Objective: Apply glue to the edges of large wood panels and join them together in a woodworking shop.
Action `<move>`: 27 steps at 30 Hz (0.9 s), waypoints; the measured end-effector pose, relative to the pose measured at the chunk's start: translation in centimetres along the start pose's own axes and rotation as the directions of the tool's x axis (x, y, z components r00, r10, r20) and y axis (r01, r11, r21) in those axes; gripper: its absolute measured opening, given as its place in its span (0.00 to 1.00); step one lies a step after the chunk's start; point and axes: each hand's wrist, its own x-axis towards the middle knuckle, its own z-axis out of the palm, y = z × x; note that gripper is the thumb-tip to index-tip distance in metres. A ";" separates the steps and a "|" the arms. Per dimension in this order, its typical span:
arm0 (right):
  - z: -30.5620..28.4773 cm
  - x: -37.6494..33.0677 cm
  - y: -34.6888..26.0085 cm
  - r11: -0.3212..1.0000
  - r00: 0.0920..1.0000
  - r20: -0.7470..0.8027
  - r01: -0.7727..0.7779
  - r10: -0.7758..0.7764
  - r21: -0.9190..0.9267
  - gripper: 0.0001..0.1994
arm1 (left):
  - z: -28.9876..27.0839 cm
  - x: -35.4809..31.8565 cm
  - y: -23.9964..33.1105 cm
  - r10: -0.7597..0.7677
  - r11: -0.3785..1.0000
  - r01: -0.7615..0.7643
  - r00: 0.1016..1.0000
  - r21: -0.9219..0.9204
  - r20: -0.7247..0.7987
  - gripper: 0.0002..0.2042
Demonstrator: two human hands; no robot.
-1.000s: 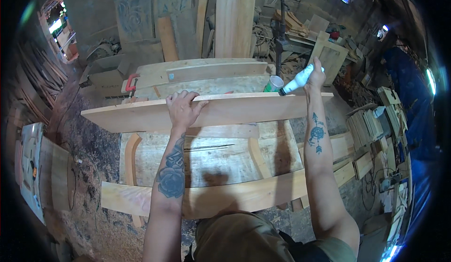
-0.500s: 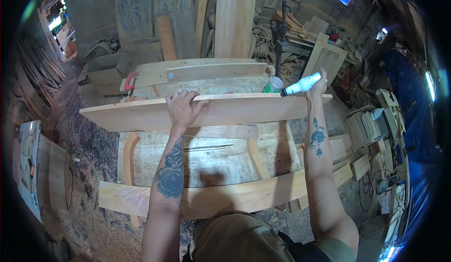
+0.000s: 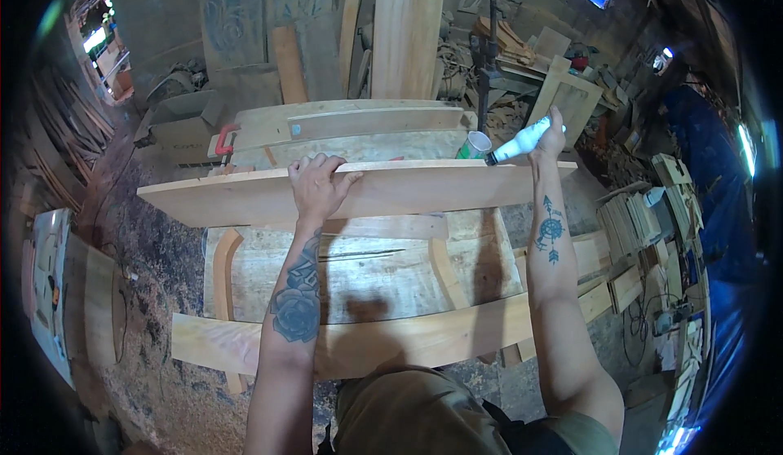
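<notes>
A long pale board [image 3: 424, 192] stands on its narrow edge across the workbench [image 3: 367, 280]. Over its top edge, left of the middle, curl the fingers of my left hand [image 3: 316, 187], thumb to the right, gripping the wood. My right hand [image 3: 551, 139] is wrapped round a white squeeze bottle [image 3: 522, 141] above the board's right part. The bottle tilts down to the left, its dark tip at the board's top edge. Whether anything flows from the tip is too small to tell. A white and green cup [image 3: 475, 145] stands just behind the board, near the tip.
Another long board [image 3: 424, 334] lies across the bench's near side. Two curved wooden pieces [image 3: 226, 271] rest under or beside it. A red clamp [image 3: 223, 140] sits at the far left. Stacked wood [image 3: 632, 214] stands on the right, a cardboard box [image 3: 183, 129] behind left.
My right hand has risen slightly, tilting the bottle a little steeper, and its tip has shifted slightly left. My left hand and the board hold their place.
</notes>
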 end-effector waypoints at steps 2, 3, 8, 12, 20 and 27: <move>-0.2 0.3 0.1 1.000 1.000 -0.002 0.021 -0.021 -0.006 0.13 | 0.1 0.0 0.1 -0.008 1.000 0.008 1.000 -0.008 0.007 0.19; 0.1 -0.1 0.0 1.000 1.000 -0.006 0.011 -0.011 -0.019 0.13 | 0.1 0.0 0.0 -0.014 1.000 0.015 1.000 -0.013 0.015 0.19; 0.4 0.3 -0.2 0.997 0.999 -0.025 0.032 -0.034 -0.070 0.13 | 0.2 0.1 0.1 -0.011 1.000 0.011 1.000 -0.011 0.008 0.19; 0.6 -0.5 -0.1 0.998 1.000 -0.010 -0.011 0.011 -0.060 0.14 | 0.0 -0.2 -0.2 -0.004 1.000 0.004 1.000 -0.014 0.003 0.19; 0.9 -0.2 0.1 0.994 0.997 -0.040 0.057 -0.061 -0.096 0.14 | 0.0 -0.1 0.0 -0.018 1.000 0.019 1.000 -0.017 0.004 0.19; 0.8 -0.1 -0.2 0.994 0.999 -0.026 0.035 -0.038 -0.105 0.15 | 0.1 0.1 0.2 -0.021 0.999 0.021 1.000 -0.028 0.000 0.20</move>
